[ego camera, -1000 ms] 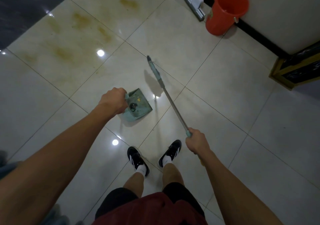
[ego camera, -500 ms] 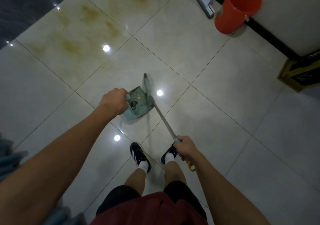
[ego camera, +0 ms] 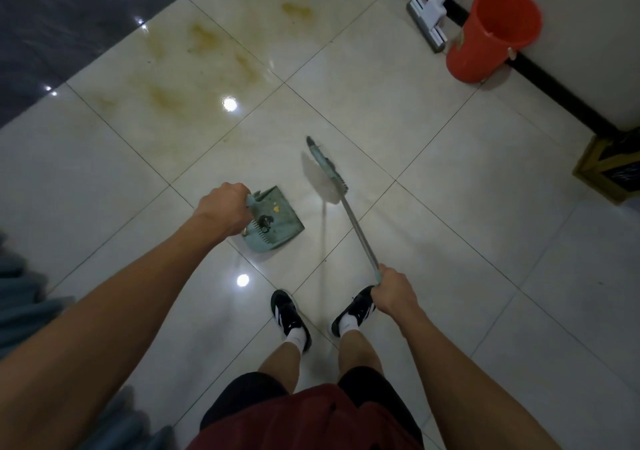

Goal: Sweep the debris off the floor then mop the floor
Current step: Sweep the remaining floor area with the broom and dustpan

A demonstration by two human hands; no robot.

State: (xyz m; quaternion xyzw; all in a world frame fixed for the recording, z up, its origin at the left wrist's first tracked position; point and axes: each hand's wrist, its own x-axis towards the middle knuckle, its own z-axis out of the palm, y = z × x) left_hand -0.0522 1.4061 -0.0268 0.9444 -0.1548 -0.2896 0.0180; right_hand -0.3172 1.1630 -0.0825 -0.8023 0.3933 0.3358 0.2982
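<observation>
A teal dustpan (ego camera: 277, 222) rests on the pale tiled floor in front of my feet, with dark bits and a yellow crumb lying in it. My left hand (ego camera: 225, 209) is closed on its handle at the pan's left edge. My right hand (ego camera: 391, 292) grips the metal pole of a teal broom (ego camera: 327, 167). The broom head is raised to the right of the pan, apart from it. Yellow-brown stains (ego camera: 204, 54) mark the tiles further ahead.
A red bucket (ego camera: 491, 34) stands by the wall at the upper right, with a white flat mop (ego camera: 427, 21) leaning beside it. A dark wooden box (ego camera: 609, 165) sits at the right edge. Blue-grey fabric (ego camera: 20, 297) shows at the left. Dark flooring (ego camera: 69, 16) borders the tiles at the upper left.
The broom head was at the dustpan's mouth half a second ago and has swung back out to the right. My left hand keeps the pan in place.
</observation>
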